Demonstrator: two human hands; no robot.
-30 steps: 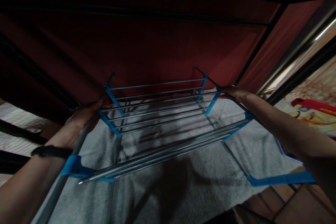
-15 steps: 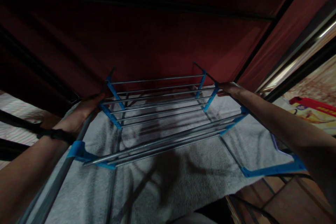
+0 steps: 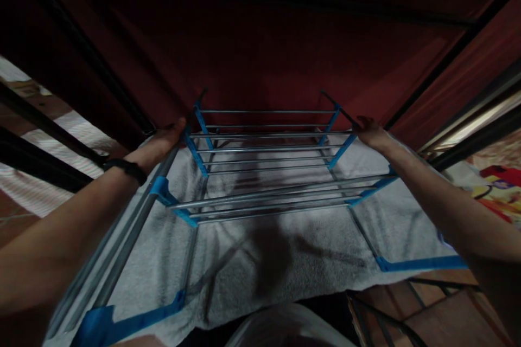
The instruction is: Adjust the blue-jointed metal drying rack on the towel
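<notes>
A shoe rack (image 3: 260, 195) of thin grey metal tubes and blue plastic brackets stretches away from me above a grey towel. My left hand (image 3: 171, 135) is closed around the left side pole, close to a blue bracket (image 3: 195, 154). On the opposite side, my right hand (image 3: 369, 133) grips the right side pole beside the matching blue bracket (image 3: 342, 149), its fingers curled and partly hidden. Nearer to me, more blue brackets (image 3: 173, 198) carry several crossbars. Blue end pieces (image 3: 130, 325) sit at the near corners.
The grey towel (image 3: 317, 293) lies beneath the rack. A dark red panel (image 3: 260, 59) with black bars rises behind it. Black metal bars (image 3: 44, 157) flank the left side, with striped cloth (image 3: 69, 141) beyond. A red and yellow package (image 3: 500, 190) lies at right; brown tiles (image 3: 456, 314) show below.
My view has shifted, so the rack and both hands appear farther right. More of the rack's near left end shows. My right hand's fingers have moved up slightly at the pole.
</notes>
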